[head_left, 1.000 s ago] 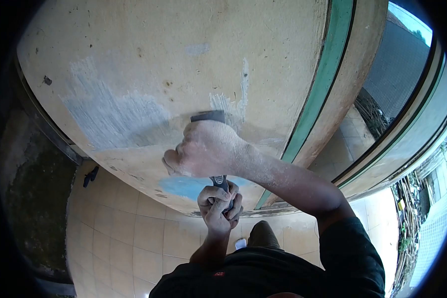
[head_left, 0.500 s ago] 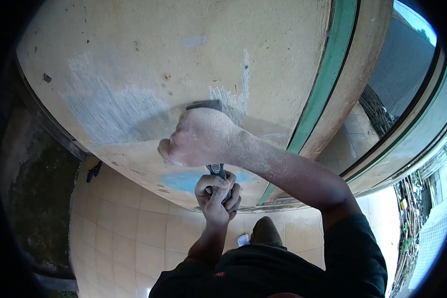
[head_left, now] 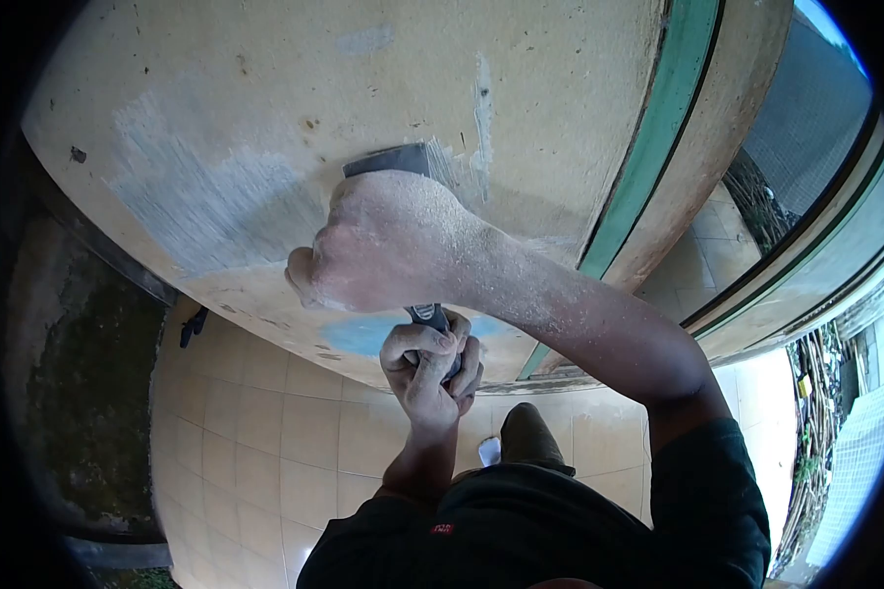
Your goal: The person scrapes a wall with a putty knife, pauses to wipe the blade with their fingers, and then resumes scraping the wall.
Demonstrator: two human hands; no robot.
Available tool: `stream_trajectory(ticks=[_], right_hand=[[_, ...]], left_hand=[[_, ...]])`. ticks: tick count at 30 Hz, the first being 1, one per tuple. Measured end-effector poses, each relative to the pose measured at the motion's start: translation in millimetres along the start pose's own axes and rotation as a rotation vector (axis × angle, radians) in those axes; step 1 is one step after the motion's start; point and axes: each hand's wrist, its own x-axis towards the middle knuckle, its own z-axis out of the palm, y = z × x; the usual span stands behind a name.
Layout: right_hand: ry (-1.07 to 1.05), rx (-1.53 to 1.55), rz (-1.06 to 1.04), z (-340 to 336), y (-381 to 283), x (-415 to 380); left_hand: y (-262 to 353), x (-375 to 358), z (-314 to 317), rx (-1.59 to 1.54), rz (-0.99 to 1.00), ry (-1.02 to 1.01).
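My right hand [head_left: 388, 240] is a dusty fist at the wall [head_left: 265, 59], its fingers wrapped round a scraper. The wide grey blade [head_left: 391, 160] sticks out above the knuckles, against the wall beside a scratched whitish streak [head_left: 483, 118]. Below it, my left hand [head_left: 432, 363] is closed round the scraper's dark handle [head_left: 427, 316]. Left of the blade the wall has a large scratched pale patch [head_left: 196, 201]. A light blue patch [head_left: 359, 335] shows under my right hand.
A green frame strip [head_left: 658, 128] and a window [head_left: 801, 128] stand on the right. Beige floor tiles [head_left: 309, 432] lie below. A dark object [head_left: 194, 326] is on the floor at the left, near a dark mossy area [head_left: 83, 393]. Sticks [head_left: 810, 432] are piled at the far right.
My right hand has moved slightly up and left along the wall, and more of the blade shows. My left hand still grips the handle, slightly higher in view. The view has shifted a little.
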Motion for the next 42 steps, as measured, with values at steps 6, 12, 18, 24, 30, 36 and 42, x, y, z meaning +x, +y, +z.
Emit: stream_trajectory(ticks=[6,12,18,24,30,36,42], right_hand=[[-0.015,-0.01,-0.018,6.1,4.8,2.2],[0.232,-0.025,-0.026,10.7,-1.5,-1.5],[0.034,0.005,-0.026,8.4,0.6,-0.9],[0.092,0.133,0.011,12.9,-9.2,-21.2],[0.114,0.007,0.015,13.6,1.6,-18.2],[0.001,0.026,0.08,9.7,-3.1,-32.0],[0.246,0.105,0.058,5.3,-1.6,-30.6]], left_hand=[[-1.9,-1.0,1.3,0.029,-0.008,0.053],[7.8,-3.9,8.8,0.076,-0.005,0.012],[3.6,-4.7,-5.6,0.022,-0.07,0.046],[3.2,-28.4,8.1,-0.032,-0.163,0.063],[-2.0,-5.4,-5.0,-0.119,-0.135,0.061],[-8.0,-20.0,7.5,-0.215,-0.196,0.118],[-8.5,-15.2,14.0,-0.051,-0.064,-0.037]])
